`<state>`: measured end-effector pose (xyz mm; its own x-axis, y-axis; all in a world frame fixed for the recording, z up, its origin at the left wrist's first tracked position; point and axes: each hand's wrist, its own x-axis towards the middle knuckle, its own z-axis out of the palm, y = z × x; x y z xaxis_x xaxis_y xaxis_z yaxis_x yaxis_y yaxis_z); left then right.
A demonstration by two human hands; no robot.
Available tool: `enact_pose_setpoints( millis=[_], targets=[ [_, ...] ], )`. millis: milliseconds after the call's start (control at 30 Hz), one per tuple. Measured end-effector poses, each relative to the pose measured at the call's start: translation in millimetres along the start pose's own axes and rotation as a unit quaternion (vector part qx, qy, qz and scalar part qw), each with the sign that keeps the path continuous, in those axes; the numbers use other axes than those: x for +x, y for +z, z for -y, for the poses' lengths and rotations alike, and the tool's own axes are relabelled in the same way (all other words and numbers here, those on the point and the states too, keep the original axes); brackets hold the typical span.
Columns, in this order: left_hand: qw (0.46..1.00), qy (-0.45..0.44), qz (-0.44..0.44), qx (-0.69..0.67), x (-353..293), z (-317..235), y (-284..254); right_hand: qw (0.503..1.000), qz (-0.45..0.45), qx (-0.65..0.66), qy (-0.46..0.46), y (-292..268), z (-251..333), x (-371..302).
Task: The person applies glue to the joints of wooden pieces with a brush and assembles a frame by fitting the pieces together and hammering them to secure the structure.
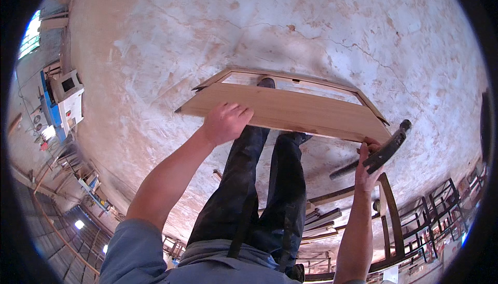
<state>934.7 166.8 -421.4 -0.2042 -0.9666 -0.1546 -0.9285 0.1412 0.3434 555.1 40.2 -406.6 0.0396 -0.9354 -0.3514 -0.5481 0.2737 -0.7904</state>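
Note:
A light wooden frame (327,88) with a wide board (290,109) along its near side is in front of me, over my legs. My left hand (226,122) grips the board left of its middle, fingers lying over its face. At the board's right end is my right hand (367,167), its fingertips against the lower corner. A dark, hammer-like tool (388,150) with a thick curved part and a thinner end crosses this hand, which closes around it. Its exact kind is hard to make out. Through the frame's opening one dark shoe (266,83) shows.
Dark chair-like frames (436,211) stand at the lower right, near a curved wooden piece (390,214). Several long strips (321,222) lie behind my legs. A white and blue machine (67,100) stands at the far left. The floor (321,19) is pale and cracked.

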Motion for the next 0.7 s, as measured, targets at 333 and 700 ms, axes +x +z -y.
enact_pose_setpoints(
  millis=[333, 700],
  targets=[
    [0.995, -0.062, 0.073, -0.024, 0, 26, 112, 0.996, 0.035, 0.023, 0.078, 46, -62, 20],
    [0.996, -0.053, 0.066, -0.021, 0, 39, 185, 0.984, -0.004, 0.027, 0.178, 80, -124, 15]
  ],
)
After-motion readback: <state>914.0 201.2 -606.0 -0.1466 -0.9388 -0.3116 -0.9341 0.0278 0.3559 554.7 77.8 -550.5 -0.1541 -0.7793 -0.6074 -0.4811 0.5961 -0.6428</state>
